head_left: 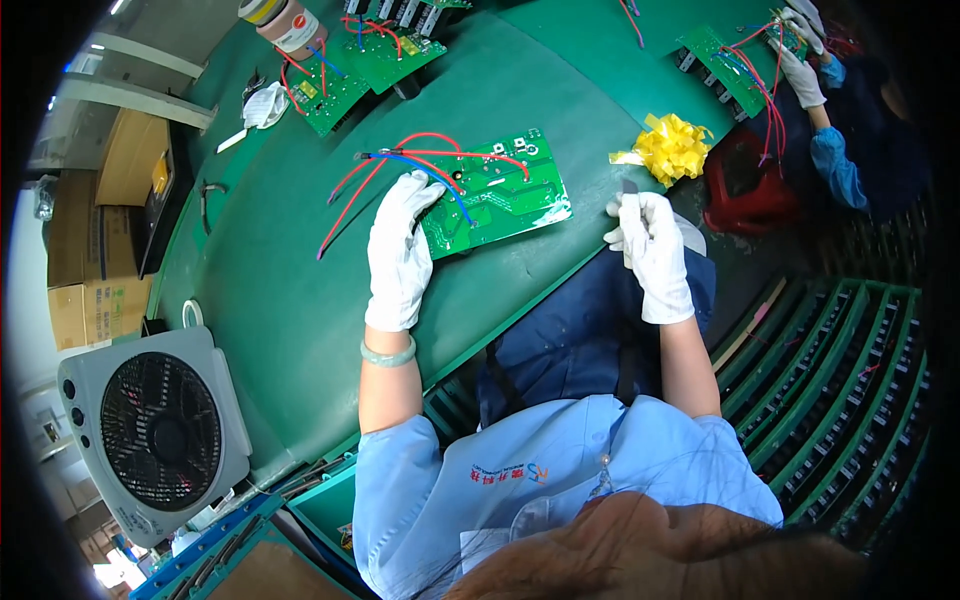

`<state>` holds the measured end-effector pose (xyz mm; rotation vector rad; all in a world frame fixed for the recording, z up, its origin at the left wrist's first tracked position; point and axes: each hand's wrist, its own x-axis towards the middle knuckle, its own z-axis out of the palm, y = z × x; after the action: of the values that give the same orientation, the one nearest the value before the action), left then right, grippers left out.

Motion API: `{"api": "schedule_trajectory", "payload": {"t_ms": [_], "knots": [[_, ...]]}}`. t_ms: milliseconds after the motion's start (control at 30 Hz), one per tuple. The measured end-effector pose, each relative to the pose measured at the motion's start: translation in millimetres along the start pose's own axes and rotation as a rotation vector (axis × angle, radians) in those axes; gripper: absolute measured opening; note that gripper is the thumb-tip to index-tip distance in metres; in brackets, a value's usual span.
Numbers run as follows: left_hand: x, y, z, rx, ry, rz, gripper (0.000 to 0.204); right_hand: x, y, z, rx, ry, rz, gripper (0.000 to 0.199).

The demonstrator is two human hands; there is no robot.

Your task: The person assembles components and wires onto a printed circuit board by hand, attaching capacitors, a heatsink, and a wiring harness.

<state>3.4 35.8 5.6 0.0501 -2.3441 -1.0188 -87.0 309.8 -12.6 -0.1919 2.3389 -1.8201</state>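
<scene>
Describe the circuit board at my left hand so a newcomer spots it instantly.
On the green worktable, find the white-gloved left hand. It touches a green circuit board with red and blue wires. Unlike the other boards farther off, it is closest to the wearer.

— Colours at the left grip (400,240)?
— White glove (397,275), beside a green circuit board (505,198) with red and blue wires (400,153).
— The right grip (648,240)?
— Also white; yellow bundle (672,150) beyond it, plain green worktop (290,300) leftward.
</scene>
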Motion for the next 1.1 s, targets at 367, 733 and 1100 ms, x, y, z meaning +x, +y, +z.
{"api": "schedule_trajectory", "payload": {"t_ms": [367, 733, 1100], "knots": [[2, 4, -2, -0.053, 0.008, 0.005, 0.035, 23, -23, 30, -0.327, -0.188, -0.601, 0.058], [-4, 4, -8, -0.356, -0.03, -0.136, 0.041, 17, -15, 20, -0.139, -0.214, -0.611, 0.055], [-17, 0, 6, -0.185, 0.006, -0.17, 0.017, 24, -37, 23, 0.01, -0.148, -0.211, 0.026]]}}
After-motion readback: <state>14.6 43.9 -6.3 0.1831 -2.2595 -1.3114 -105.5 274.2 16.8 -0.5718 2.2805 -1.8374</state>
